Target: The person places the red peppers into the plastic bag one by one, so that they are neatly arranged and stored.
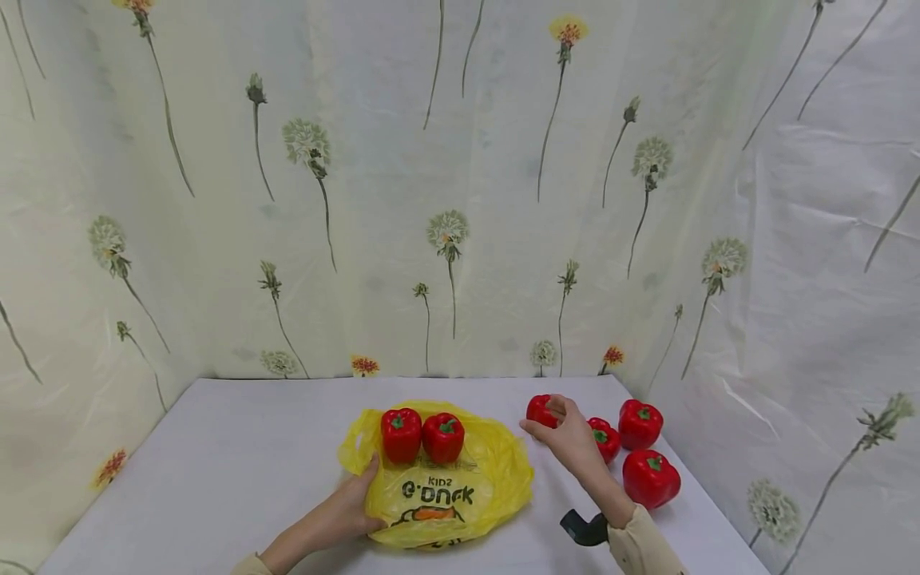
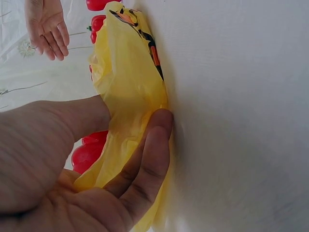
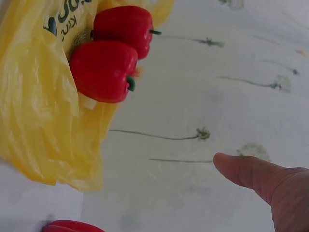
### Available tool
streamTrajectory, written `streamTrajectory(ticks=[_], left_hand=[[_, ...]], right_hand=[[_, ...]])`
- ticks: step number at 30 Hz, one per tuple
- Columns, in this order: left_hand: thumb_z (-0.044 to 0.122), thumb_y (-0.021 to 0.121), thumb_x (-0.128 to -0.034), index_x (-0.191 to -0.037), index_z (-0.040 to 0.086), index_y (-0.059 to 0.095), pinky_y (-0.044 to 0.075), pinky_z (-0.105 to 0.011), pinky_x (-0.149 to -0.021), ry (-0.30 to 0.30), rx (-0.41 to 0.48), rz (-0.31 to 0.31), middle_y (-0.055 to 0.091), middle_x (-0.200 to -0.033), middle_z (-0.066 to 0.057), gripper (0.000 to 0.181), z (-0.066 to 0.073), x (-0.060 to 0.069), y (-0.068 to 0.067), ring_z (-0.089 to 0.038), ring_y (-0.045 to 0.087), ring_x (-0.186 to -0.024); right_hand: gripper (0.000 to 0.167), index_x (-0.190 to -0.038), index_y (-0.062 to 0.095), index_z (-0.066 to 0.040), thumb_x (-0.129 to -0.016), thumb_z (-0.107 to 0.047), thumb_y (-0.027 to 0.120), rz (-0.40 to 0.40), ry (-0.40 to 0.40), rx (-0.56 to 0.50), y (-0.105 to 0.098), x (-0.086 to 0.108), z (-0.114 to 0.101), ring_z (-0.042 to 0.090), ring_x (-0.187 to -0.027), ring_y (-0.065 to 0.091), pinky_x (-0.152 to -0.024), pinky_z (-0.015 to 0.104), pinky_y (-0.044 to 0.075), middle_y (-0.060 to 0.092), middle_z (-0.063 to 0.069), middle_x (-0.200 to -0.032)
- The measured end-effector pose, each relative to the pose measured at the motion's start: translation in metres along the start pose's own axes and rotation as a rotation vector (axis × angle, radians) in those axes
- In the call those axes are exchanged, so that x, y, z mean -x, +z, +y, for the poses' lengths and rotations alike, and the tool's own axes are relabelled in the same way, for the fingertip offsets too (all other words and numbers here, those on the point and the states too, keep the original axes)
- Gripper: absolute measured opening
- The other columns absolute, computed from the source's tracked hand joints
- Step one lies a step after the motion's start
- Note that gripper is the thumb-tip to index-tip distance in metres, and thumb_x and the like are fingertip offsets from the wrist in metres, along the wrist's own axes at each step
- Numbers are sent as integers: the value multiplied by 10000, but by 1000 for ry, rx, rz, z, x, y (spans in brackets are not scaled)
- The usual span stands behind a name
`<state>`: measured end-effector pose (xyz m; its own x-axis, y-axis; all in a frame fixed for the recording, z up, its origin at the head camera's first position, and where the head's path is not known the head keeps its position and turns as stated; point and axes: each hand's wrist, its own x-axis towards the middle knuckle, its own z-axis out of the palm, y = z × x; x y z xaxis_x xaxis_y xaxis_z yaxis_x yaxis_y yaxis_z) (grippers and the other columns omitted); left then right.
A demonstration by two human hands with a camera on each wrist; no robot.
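A yellow plastic bag (image 1: 499, 483) with dark lettering lies on the table. Two red bell peppers (image 1: 401, 437) (image 1: 443, 439) rest side by side at its far, open end. My left hand (image 1: 345, 505) grips the bag's left edge; in the left wrist view its thumb goes behind the yellow film and its fingers (image 2: 149, 166) lie along the outside. To the right, my right hand (image 1: 570, 442) reaches over a single red bell pepper (image 1: 539, 410), partly covering it. The left wrist view shows that hand with its fingers extended and holding nothing.
Three more red bell peppers (image 1: 604, 441) (image 1: 640, 424) (image 1: 651, 479) stand at the right side of the white table (image 1: 216, 463), close to the right forearm. A floral curtain (image 1: 388, 239) hangs behind the table and along its sides. A black device (image 1: 584, 529) sits at the right wrist.
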<state>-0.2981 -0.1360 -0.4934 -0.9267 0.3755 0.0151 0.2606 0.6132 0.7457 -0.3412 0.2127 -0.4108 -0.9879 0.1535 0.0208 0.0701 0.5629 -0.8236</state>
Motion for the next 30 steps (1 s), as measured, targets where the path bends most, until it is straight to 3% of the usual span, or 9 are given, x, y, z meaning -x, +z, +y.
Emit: streamTrajectory(ticks=[17,30], left_hand=[[112,832,-703,-1467,-160,143,316,-592,-1079,19,-12,2,242,-1491,-387,1064,-1,2,0,-489,320,-1361],[100,828,-711,-1460,-170,149,342,-584,-1060,27,-35,7,263,-1473,-400,1046,-3,1,2,-490,342,-1348]], right_hand=[[964,-1494,205,-4,-798,-364,765,18,83,-15,-2,-27,19,418,-1333,333,-1018,557,436,284,247,-1529],[948,-1489,206,11,-806,-342,761,60,93,-26,1,-46,30,429,-1358,321,-1035,562,409,266,269,-1530]])
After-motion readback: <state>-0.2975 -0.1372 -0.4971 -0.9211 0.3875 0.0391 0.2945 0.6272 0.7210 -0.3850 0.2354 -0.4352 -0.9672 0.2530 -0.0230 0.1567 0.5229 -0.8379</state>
